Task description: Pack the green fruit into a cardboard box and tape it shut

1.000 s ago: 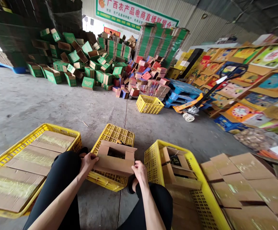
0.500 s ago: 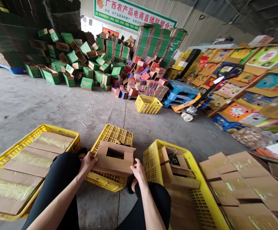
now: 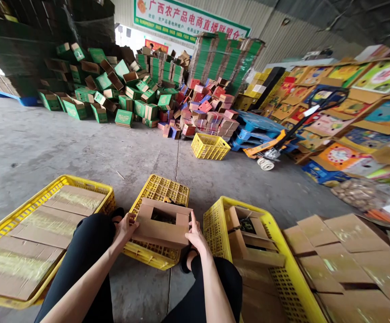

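1. down on the concrete floor, the person sits with both knees up, and both hands are on a small cardboard box between the legs.
2. the box rests on an upturned yellow crate; its top flaps stand open and something dark shows inside, though from where i stand i can't make out what.
3. the left hand grips the box's left edge, fingers curled round the near flap and pressed onto the cardboard.
4. the right hand is at the box's right corner, fingers held together and pointing up along the side flap, touching it.
5. to the person's left sits a big yellow crate filled with flat, taped cardboard boxes.
6. to the right is another yellow crate holding an open-flapped box, and just beside it a row of sealed cartons on the floor.
7. well beyond them lie a heap of green boxes, red and blue ones, a lone yellow basket and a pallet jack.
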A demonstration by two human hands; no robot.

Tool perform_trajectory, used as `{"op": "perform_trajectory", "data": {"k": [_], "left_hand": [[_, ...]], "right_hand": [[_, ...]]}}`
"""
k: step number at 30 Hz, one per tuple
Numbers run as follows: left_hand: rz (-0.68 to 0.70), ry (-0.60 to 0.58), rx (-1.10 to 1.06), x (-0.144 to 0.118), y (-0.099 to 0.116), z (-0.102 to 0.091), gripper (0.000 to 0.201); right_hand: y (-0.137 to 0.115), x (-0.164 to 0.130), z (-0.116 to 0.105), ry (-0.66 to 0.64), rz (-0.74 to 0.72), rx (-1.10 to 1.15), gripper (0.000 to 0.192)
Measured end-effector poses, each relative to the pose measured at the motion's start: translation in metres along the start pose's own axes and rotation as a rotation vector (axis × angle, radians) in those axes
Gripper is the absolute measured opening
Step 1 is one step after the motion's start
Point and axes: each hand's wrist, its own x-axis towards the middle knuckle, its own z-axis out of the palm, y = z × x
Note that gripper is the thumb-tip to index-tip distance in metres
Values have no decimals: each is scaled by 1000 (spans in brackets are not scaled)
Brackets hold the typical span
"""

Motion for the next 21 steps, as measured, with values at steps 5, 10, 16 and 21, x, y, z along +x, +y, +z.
{"op": "perform_trajectory", "data": {"k": [5,10,16,21], "left_hand": [[10,4,4,1,-3,2,32],[83,5,-21,6,-2,7,57],[190,-58,-47,17,19,5,91],[148,-151,-77,28,38,-3,95]], "right_hand": [[3,-1,-1,-21,-28,5,112],[9,-2,-1,-26,-58,14,107],[15,1,-2,-15,-114,30,101],[16,2,-3,25,-119,56,101]]}}
